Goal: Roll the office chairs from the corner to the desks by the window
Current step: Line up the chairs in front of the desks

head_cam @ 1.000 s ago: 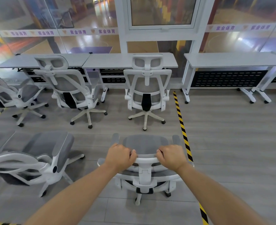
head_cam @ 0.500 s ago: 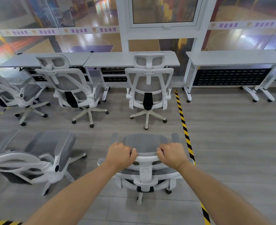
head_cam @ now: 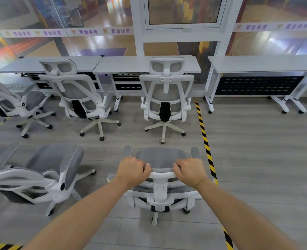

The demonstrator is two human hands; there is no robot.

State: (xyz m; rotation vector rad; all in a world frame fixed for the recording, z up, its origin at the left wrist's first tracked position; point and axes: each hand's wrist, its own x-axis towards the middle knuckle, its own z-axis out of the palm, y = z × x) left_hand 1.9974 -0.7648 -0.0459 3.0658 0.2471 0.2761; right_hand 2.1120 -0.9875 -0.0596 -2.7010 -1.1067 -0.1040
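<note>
head view: person's two bare arms reach forward over grey plank floor [head_cam: 257, 159]
left hand [head_cam: 132, 171]: fingers curled over top of white-framed grey mesh office chair [head_cam: 160, 179], gripping it
right hand [head_cam: 189, 171]: curled round the same white top bar, gripping
held chair: just left of yellow-black striped floor tape [head_cam: 206, 141], behind another white mesh chair [head_cam: 166, 103]
long grey desks [head_cam: 145, 64]: along the glass window wall, well ahead of the held chair

The window strip [head_cam: 67, 32] reads 紫金体育 (purple, repeated along the glass).
</note>
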